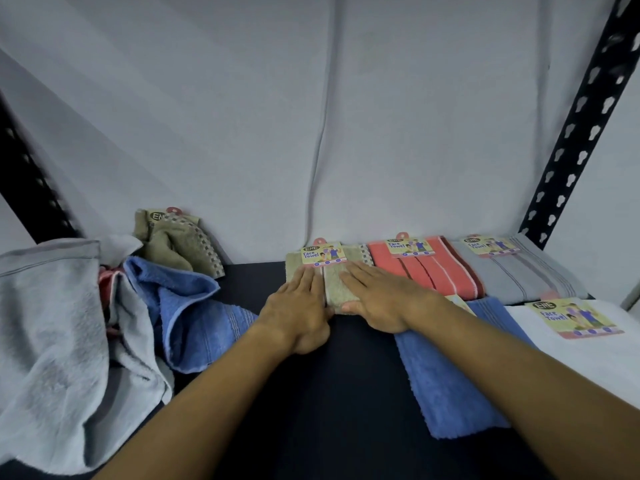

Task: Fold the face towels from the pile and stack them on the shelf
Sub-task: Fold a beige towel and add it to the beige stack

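A beige towel (pixel 341 282) lies folded into a narrow rectangle on the dark shelf (pixel 263 282), at the back near the white backdrop (pixel 311 116). Its nap is short and looped, with a checked band along the right edge and a pale stripe running front to back. A yellow "Face Towel" card (pixel 323 254) sits on its far end.

Both hands lie flat on it. The left hand (pixel 298 310) covers the left part, fingers (pixel 308 278) straight and close together, pointing away. The right hand (pixel 377 299) covers the right part, fingers (pixel 356 273) straight and slightly spread, the thumb at the towel's near edge.

Folded towels number five. In the back row, from left to right, touching side by side: the beige one, a coral towel (pixel 433 271) with dark and pale stripes, and a grey towel (pixel 519 275) with thin lines, each carrying a card. In front of these lie a blue towel (pixel 450 375), under the right forearm, and a white towel (pixel 571 355) with a larger card, at the right edge.

The pile (pixel 104 306) sits at the left, well apart from the folded row. At least four crumpled towels show in it: a large grey one nearest, a blue one, a beige one with a card at the back, and a scrap of pink between them; white cloth also shows, though whether it is a separate towel cannot be told.

Two black perforated posts (pixel 581 126) frame the shelf.
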`<state>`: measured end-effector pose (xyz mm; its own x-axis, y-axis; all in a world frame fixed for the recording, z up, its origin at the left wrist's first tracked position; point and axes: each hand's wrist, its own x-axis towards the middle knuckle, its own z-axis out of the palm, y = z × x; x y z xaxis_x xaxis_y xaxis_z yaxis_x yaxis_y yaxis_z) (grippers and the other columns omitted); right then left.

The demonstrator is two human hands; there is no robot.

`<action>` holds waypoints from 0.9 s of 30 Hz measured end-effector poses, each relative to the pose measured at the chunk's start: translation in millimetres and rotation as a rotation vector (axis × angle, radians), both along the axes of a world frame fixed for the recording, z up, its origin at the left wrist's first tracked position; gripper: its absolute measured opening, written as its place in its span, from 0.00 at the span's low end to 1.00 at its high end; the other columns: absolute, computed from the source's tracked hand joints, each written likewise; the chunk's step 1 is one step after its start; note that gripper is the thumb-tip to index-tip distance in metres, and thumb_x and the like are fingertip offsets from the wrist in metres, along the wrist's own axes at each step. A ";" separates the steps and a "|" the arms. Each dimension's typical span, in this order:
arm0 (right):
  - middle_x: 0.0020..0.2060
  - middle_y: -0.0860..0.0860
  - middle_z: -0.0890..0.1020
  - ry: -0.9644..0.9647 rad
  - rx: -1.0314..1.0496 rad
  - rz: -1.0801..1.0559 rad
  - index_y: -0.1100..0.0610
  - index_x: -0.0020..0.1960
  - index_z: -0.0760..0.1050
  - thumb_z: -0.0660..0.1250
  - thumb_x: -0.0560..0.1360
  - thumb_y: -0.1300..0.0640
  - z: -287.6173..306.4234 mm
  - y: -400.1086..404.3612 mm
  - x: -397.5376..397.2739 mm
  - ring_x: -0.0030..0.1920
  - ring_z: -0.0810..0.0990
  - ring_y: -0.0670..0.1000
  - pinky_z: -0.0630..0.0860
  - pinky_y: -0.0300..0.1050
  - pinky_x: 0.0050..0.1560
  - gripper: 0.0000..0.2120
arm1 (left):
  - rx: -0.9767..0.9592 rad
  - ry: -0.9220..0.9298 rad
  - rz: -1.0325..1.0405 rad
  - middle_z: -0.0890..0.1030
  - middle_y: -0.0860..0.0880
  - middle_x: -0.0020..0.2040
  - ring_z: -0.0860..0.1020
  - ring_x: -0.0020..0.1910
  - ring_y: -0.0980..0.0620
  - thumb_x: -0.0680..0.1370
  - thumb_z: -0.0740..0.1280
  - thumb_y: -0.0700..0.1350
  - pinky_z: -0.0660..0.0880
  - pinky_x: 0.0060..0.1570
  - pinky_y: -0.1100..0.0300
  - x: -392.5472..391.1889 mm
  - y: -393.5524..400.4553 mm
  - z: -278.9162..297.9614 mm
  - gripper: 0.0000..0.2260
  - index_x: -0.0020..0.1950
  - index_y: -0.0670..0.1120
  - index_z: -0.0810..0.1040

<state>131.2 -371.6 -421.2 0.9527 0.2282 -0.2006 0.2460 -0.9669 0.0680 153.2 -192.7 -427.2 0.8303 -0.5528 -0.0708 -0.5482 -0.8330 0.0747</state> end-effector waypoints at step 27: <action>0.79 0.52 0.43 -0.007 0.179 -0.049 0.55 0.79 0.45 0.53 0.82 0.44 1.1 3.8 2.4 0.78 0.39 0.50 0.41 0.47 0.77 0.32 | -0.103 -0.106 -0.044 0.48 0.46 0.81 0.44 0.80 0.49 0.84 0.52 0.56 0.50 0.78 0.49 1.2 11.2 -13.8 0.29 0.80 0.44 0.48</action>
